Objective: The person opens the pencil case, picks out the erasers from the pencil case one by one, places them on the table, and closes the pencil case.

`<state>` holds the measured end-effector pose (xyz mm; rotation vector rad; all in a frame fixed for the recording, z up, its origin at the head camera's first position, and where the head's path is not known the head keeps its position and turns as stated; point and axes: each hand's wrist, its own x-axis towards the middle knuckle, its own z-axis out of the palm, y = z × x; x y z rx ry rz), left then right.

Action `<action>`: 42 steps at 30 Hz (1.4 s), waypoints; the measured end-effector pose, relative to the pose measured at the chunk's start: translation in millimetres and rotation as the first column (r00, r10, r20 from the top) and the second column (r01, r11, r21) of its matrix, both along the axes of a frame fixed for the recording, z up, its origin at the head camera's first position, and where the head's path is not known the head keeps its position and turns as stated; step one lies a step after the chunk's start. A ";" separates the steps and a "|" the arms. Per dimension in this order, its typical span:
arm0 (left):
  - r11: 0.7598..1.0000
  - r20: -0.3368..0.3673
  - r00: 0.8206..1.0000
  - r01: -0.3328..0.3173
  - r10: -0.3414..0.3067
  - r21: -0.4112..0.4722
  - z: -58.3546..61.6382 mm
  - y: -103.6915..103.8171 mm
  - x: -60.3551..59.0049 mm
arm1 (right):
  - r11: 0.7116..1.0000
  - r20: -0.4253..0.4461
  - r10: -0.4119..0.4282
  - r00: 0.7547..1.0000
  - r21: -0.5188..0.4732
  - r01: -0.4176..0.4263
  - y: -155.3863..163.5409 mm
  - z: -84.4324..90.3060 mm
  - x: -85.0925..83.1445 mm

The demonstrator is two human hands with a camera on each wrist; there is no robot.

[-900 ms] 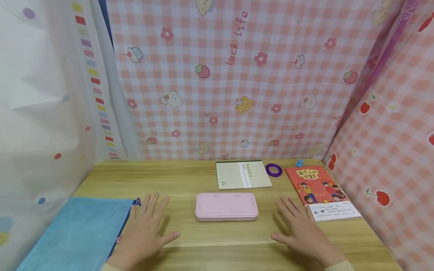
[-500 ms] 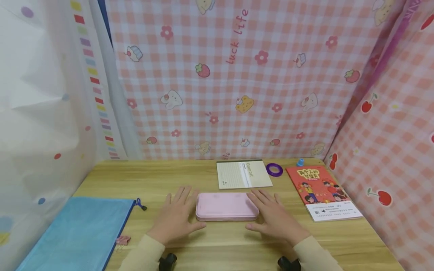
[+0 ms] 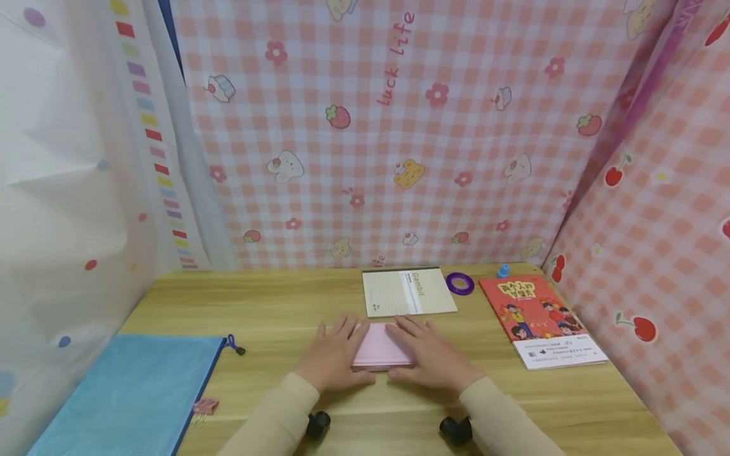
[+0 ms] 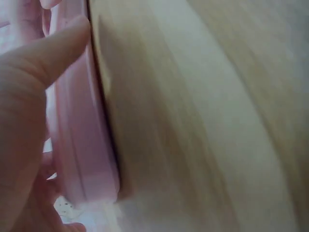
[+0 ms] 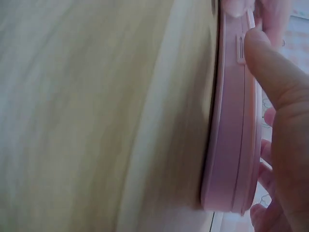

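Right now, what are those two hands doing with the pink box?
A person has both hands on the pink case lying on the wooden table. The left hand covers its left end and the right hand its right end, thumbs against the near edge. The case looks closed. A notebook lies just behind it.

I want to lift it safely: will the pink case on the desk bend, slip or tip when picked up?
The pink case looks like rigid moulded plastic with a seam, so it probably stays stiff. Its smooth surface may slip a little. It is flat and low on the desk, so it is unlikely to tip or roll.
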<state>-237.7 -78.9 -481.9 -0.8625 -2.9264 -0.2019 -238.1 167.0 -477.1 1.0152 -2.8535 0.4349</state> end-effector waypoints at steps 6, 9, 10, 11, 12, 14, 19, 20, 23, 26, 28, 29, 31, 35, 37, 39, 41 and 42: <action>0.998 0.042 0.998 -0.049 0.047 0.044 1.2 8.0 2.4 | 0.999 0.024 -0.030 0.999 -0.033 0.031 -4.3 -9.4 -1.3; 0.995 0.054 0.997 -0.065 0.062 0.073 -0.7 9.9 7.3 | 0.996 0.022 -0.054 0.998 -0.076 0.055 -6.1 -10.8 2.1; 0.995 0.056 0.996 -0.070 0.066 0.078 -2.0 10.0 9.2 | 0.994 0.021 -0.056 0.998 -0.089 0.058 -6.6 -10.8 3.9; 0.994 0.063 0.995 -0.076 0.071 0.083 -3.0 10.0 11.4 | 0.993 0.021 -0.055 0.998 -0.100 0.057 -6.8 -10.6 6.1; 0.993 0.069 0.995 -0.079 0.073 0.085 -3.5 9.9 13.7 | 0.993 0.020 -0.054 0.998 -0.108 0.056 -6.9 -10.4 8.2; 0.992 0.066 0.995 -0.081 0.076 0.092 -4.9 7.9 19.1 | 0.993 0.017 -0.050 0.999 -0.108 0.052 -8.0 -9.7 13.2; 0.992 0.062 0.996 -0.072 0.065 0.103 -6.4 2.7 33.7 | 0.994 0.013 -0.052 0.999 -0.093 0.053 -9.8 -10.0 25.5; 0.992 0.062 0.996 -0.067 0.061 0.106 -6.4 1.7 36.7 | 0.994 0.012 -0.051 0.999 -0.096 0.051 -10.0 -10.0 27.9; 0.992 0.055 0.997 -0.051 0.045 0.119 -6.3 -1.2 45.6 | 0.993 -0.006 -0.045 0.999 -0.107 0.044 -10.7 -9.3 35.3; 0.990 0.049 0.998 -0.042 0.036 0.131 -5.8 -4.1 53.9 | 0.994 -0.018 -0.033 0.999 -0.104 0.031 -12.1 -6.4 41.2; 0.990 0.048 0.998 -0.042 0.036 0.136 -5.5 -5.3 58.1 | 0.996 -0.027 -0.025 0.999 -0.092 0.023 -13.0 -4.8 44.4; 0.990 0.045 0.998 -0.041 0.035 0.138 -5.4 -5.7 59.6 | 0.996 -0.027 -0.024 0.999 -0.086 0.022 -13.3 -4.4 45.6; 0.990 0.037 0.999 -0.037 0.032 0.136 -4.9 -6.0 61.5 | 0.997 -0.031 -0.020 0.999 -0.078 0.018 -14.1 -3.7 47.3; 0.989 0.018 0.999 -0.030 0.028 0.141 -2.1 -2.4 61.7 | 0.998 -0.037 -0.009 0.999 -0.061 0.007 -13.7 -1.0 45.9; 0.990 0.003 1.000 -0.024 0.024 0.141 -1.2 -0.2 60.9 | 0.998 -0.036 -0.001 0.999 -0.059 -0.001 -14.0 -0.6 45.0; 0.990 -0.006 1.000 -0.017 0.018 0.142 -0.6 1.9 60.3 | 0.999 -0.036 0.004 0.999 -0.054 -0.006 -14.4 -1.1 44.5; 0.990 -0.008 1.000 -0.012 0.013 0.139 -0.6 3.8 59.5 | 0.998 -0.033 0.010 0.999 -0.056 -0.012 -15.2 -1.8 44.0; 0.990 -0.005 1.000 -0.011 0.012 0.138 -0.7 4.5 59.2 | 0.998 -0.034 0.014 0.999 -0.057 -0.015 -15.6 -2.2 43.8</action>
